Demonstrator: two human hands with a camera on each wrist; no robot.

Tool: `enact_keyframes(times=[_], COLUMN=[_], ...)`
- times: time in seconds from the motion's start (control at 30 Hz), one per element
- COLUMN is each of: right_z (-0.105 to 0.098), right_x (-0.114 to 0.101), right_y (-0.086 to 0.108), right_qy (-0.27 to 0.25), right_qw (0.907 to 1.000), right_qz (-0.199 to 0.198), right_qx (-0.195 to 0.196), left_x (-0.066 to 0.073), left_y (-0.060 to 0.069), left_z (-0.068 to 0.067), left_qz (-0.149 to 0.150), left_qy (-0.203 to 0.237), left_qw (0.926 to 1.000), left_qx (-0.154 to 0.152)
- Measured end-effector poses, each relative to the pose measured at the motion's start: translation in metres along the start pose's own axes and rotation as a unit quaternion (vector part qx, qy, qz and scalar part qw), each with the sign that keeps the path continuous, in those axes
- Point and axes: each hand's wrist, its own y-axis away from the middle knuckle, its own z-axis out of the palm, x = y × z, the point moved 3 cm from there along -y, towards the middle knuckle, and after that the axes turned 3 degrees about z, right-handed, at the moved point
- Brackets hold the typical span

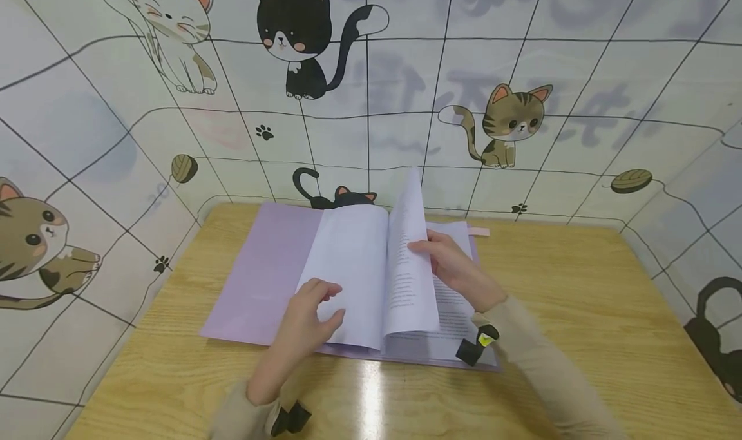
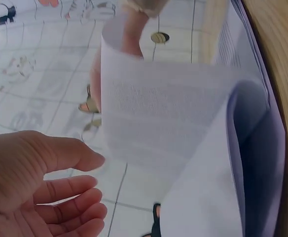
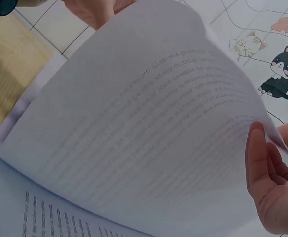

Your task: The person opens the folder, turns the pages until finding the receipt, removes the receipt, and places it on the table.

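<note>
A document booklet with a light purple cover (image 1: 257, 272) lies spread on the table. Its left-hand page (image 1: 353, 253) looks blank, while the pages under the right side carry printed text. My right hand (image 1: 458, 266) pinches the outer edge of a raised printed page (image 1: 408, 279), thumb on one face and fingers behind it; the right wrist view shows this page (image 3: 149, 118) bowed. Over the left-hand page hovers my left hand (image 1: 307, 321), fingers loosely bent and thumb apart. In the left wrist view nothing lies between that hand's (image 2: 40, 182) thumb and fingers.
The wooden table (image 1: 556, 285) stretches around the booklet on both sides. Behind and beside it hangs a white grid-patterned backdrop (image 1: 400, 137) with cartoon cats. A pink tab (image 1: 478, 232) sticks out at the booklet's right edge. Black wrist pieces (image 1: 468, 352) sit at both cuffs.
</note>
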Motion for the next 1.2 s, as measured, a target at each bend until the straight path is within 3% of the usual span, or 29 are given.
enact_keyframes(times=[0.2,0.4,0.57,0.73,1.0,1.2], right_z=[0.009,0.021,0.029,0.035,0.041,0.044], right_x=[0.001,0.002,0.003,0.005,0.008,0.007], right_y=[-0.004,-0.008,-0.012,-0.016,-0.020,-0.017], right_qy=[-0.017,-0.020,-0.020,-0.021,-0.012,-0.018], right_qw=[0.9999,0.9997,0.9994,0.9994,0.9996,0.9991], right_qz=[-0.004,-0.011,-0.018,-0.019,-0.016,-0.015], right_qx=[0.000,-0.011,-0.020,-0.020,-0.020,-0.035], left_x=[0.025,0.045,0.056,0.060,0.059,0.056], left_y=[-0.006,-0.010,-0.011,-0.013,-0.013,-0.012], left_z=[0.007,0.012,0.017,0.022,0.024,0.025], left_qz=[0.054,0.062,0.079,0.099,0.071,0.068], left_qy=[0.048,0.064,0.046,0.024,0.011,-0.012], left_qw=[0.9974,0.9957,0.9954,0.9947,0.9973,0.9975], left_qx=[-0.008,-0.025,-0.028,-0.014,-0.013,0.012])
